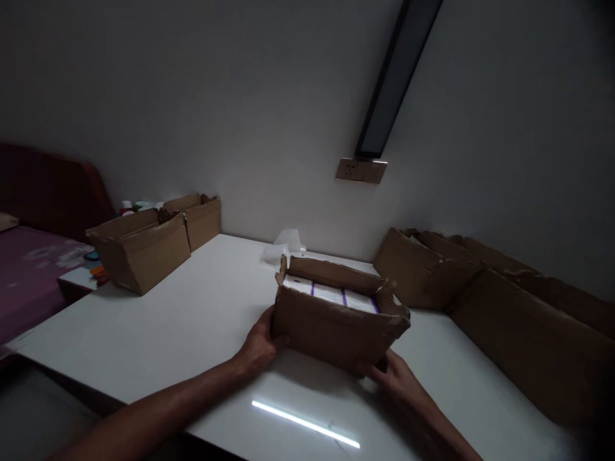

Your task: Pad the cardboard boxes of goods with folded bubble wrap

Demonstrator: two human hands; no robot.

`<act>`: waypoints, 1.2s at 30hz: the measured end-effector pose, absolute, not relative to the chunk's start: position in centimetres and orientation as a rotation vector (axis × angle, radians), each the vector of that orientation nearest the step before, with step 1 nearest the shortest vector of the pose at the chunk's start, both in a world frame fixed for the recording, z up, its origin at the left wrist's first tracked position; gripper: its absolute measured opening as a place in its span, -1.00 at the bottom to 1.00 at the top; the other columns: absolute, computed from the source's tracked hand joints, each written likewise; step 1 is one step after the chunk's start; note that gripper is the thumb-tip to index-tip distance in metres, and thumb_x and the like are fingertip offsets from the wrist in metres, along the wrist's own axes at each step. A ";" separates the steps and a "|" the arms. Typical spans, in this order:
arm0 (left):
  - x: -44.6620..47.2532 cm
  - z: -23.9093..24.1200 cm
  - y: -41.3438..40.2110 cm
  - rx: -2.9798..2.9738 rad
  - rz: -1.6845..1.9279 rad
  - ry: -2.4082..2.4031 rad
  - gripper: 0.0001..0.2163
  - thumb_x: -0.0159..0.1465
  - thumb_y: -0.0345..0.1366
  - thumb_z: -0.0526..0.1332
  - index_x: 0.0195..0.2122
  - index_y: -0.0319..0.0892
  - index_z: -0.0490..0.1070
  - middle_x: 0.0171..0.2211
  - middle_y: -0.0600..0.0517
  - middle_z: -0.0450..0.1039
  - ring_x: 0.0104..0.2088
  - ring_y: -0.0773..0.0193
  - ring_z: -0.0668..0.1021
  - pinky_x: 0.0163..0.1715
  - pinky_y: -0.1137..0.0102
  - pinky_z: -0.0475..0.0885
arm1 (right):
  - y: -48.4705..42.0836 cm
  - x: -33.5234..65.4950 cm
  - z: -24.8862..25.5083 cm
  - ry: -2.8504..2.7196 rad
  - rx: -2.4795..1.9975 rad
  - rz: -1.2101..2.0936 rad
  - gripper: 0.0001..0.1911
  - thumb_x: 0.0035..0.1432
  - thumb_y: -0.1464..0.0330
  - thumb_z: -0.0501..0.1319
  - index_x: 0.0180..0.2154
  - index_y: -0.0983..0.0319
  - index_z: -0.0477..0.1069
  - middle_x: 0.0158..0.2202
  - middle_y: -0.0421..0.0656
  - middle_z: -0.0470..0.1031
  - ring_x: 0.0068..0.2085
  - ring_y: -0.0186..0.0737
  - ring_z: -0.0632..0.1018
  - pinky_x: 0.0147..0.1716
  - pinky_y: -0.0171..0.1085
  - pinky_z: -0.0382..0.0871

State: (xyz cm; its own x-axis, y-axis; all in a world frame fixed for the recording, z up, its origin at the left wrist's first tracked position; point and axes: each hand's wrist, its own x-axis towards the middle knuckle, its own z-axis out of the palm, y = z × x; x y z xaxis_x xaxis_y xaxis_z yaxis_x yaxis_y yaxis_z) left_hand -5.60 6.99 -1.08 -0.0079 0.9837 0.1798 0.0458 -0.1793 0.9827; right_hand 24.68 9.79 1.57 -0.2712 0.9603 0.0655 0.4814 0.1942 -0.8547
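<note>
Between my hands is an open-topped cardboard box (331,330) with ragged upper edges. Inside it stand white packs (329,294) with purple edges, in a row. My left hand (262,342) grips the box at its left end, low down. At the lower right corner, my right hand (389,371) holds it with fingers partly hidden under the box. The box is tilted a little, and a shadow lies below it on the glossy white table (211,314); whether its base touches the table I cannot tell.
Two open cardboard boxes (156,259) stand at the table's left. Larger cardboard boxes (523,339) line the right side. Crumpled clear plastic (283,246) lies by the wall, below a socket plate (361,171). A bed with a purple sheet (38,275) is beyond the left edge.
</note>
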 end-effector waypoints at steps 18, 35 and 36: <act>-11.7 0.1 21.7 1.799 1.206 1.893 -0.52 0.15 -0.57 0.15 0.12 -0.22 0.40 0.29 -0.18 0.24 0.30 0.00 0.25 0.32 0.08 0.10 | 14.6 27.3 -2.4 -2.061 -1.624 0.283 -0.41 0.10 -0.08 0.11 -0.03 0.16 0.53 0.05 -0.03 0.56 0.06 0.12 0.51 0.01 -0.04 0.43; -16.0 7.0 26.4 1.091 1.448 1.705 -0.68 0.36 -0.17 0.22 0.08 -0.20 0.37 0.04 -0.09 0.43 -0.06 0.14 0.54 -0.08 0.14 0.52 | 14.3 27.2 -2.6 -2.118 -1.596 0.185 -0.44 0.17 -0.07 0.08 0.01 0.13 0.49 0.08 -0.02 0.53 0.09 0.10 0.50 0.01 -0.02 0.46; -16.5 7.3 24.6 1.032 1.445 1.657 -0.68 0.36 -0.17 0.22 0.07 -0.21 0.38 0.01 -0.09 0.45 -0.09 0.16 0.56 -0.12 0.16 0.54 | 14.3 27.0 -2.5 -2.113 -1.594 0.193 -0.44 0.16 -0.07 0.08 0.00 0.13 0.50 0.07 -0.01 0.53 0.08 0.10 0.50 0.01 -0.02 0.45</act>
State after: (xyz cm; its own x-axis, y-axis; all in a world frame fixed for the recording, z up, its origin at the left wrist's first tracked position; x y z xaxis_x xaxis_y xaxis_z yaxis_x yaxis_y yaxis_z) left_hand -16.46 24.62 7.30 -0.4391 0.8985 -0.0020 0.1204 0.0611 0.9908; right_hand 26.97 14.29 -2.54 -0.2037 0.9349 0.2907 0.8666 0.3103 -0.3909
